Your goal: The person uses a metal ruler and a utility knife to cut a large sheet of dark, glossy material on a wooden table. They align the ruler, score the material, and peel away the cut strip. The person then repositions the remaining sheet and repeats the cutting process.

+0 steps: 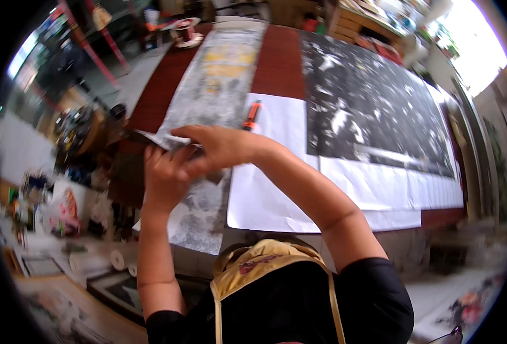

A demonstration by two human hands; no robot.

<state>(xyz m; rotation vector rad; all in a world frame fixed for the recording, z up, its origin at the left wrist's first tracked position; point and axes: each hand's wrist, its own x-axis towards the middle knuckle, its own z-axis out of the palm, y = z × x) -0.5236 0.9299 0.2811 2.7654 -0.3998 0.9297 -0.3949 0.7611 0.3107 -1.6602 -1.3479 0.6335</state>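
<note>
My left hand [164,175] and my right hand [222,149] come together over the left part of the table. Between their fingers is a thin, creased grey-and-white piece [162,139] that looks like paper, with a dark edge toward the left. Motion blur and the fingers hide much of it. Below the hands a long sheet of grey-mottled paper [199,106] with yellow patches runs from the far edge past the near edge. An orange-and-black utility knife [252,114] lies on white paper [282,126] right of my right hand.
On the right, a large black sheet with white flecks [368,97] lies over white paper on the red-brown table [279,54]. A spool [185,31] stands at the far left corner. Paper rolls [95,261] and frames lie at the lower left.
</note>
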